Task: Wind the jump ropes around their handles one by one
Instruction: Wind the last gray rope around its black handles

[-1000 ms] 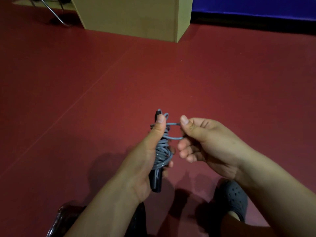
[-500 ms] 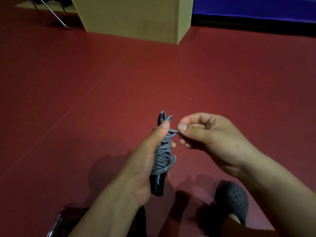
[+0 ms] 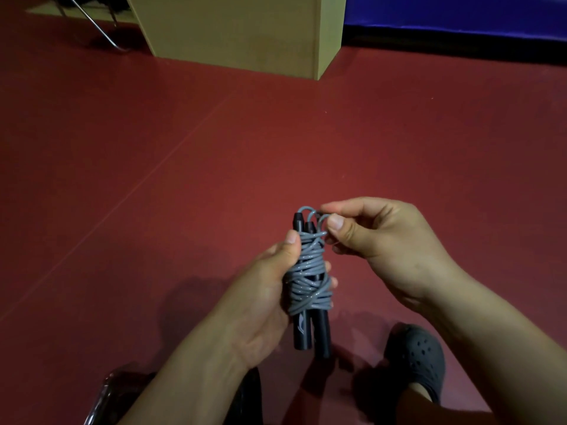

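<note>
Left hand (image 3: 260, 302): wrapped round the wound bundle, thumb up along its left side, fingertips showing past its right edge.
Right hand (image 3: 377, 237): thumb and forefinger pinching the last grey loop at the top of the bundle; other fingers curled under.
Rope (image 3: 308, 277): grey cord, wound many turns round both handles, coils crossing, not neat. Held in the air over the floor (image 3: 214, 179), between the two hands.
Handles (image 3: 310, 332): two black sticks side by side, long axis near upright in view, butts down toward the person, cord ends up and away.
Key relation: free loop sits at the top end of the bundle, touching the right hand; left hand sits lower, mid-bundle. Right hand is the one nearer the working end.
Step (judgement): looks like the final tuck or lock of the tail, winding nearly done for this rope.
Next move needs (judgement): loop to go over or under a handle tip along the long axis, while the left grip keeps the coils from slipping.
Risk (judgement): top turns look loose; they could slide off the tips if tension drops.
Hidden: cord tail end not visible, covered by right thumb and finger. Back of bundle covered by left palm.
Unclear: whether the loop is already hooked on a handle tip.
Other ropes: none in frame.
Cut off: dark shoe (image 3: 417, 360) and a shiny dark object at bottom edge, unidentified.
</note>
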`<state>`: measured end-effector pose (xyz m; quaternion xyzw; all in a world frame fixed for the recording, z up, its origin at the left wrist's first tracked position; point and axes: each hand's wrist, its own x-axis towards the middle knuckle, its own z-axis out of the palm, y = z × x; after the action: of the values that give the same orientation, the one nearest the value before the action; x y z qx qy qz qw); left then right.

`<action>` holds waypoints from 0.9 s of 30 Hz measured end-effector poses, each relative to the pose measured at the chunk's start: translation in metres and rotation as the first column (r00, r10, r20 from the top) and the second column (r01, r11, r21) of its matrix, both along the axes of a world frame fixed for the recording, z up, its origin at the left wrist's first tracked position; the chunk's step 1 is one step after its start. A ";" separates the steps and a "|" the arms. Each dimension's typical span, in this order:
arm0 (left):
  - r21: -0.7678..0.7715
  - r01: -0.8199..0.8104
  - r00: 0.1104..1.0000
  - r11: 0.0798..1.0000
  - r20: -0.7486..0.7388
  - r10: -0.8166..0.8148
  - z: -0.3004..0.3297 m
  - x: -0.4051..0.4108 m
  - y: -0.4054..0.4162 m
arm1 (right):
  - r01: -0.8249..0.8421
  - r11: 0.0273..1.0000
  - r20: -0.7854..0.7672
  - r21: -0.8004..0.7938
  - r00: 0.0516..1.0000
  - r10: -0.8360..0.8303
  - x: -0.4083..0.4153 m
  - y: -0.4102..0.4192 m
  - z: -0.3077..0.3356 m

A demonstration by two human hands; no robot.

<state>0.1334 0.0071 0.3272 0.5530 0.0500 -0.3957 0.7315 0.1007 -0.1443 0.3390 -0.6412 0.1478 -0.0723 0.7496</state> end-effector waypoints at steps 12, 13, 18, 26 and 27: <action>0.235 -0.054 0.979 0.970 0.202 0.005 -0.006 0.001 -0.002 | -0.028 0.997 -0.039 -0.070 0.999 0.026 -0.002 0.006 -0.008; 0.235 -0.050 0.977 0.971 0.211 -0.001 -0.005 0.001 -0.001 | -0.033 0.998 -0.048 -0.057 0.998 0.030 -0.002 0.006 -0.007; 0.238 -0.036 0.965 0.971 0.261 -0.028 -0.003 -0.001 0.000 | -0.056 0.998 -0.124 0.011 0.991 0.057 -0.002 0.005 -0.008; 0.264 -0.067 0.956 0.962 0.292 -0.014 -0.003 -0.005 -0.005 | -0.065 0.983 -0.190 0.171 0.977 0.098 -0.003 0.003 -0.006; 0.264 -0.071 0.953 0.962 0.302 -0.012 -0.003 -0.005 -0.005 | -0.063 0.983 -0.185 0.173 0.978 0.095 -0.004 0.003 -0.005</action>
<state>0.1283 0.0017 0.3238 0.7012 0.0005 -0.2853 0.6534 0.0971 -0.1416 0.3336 -0.5856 0.1996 0.0328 0.7849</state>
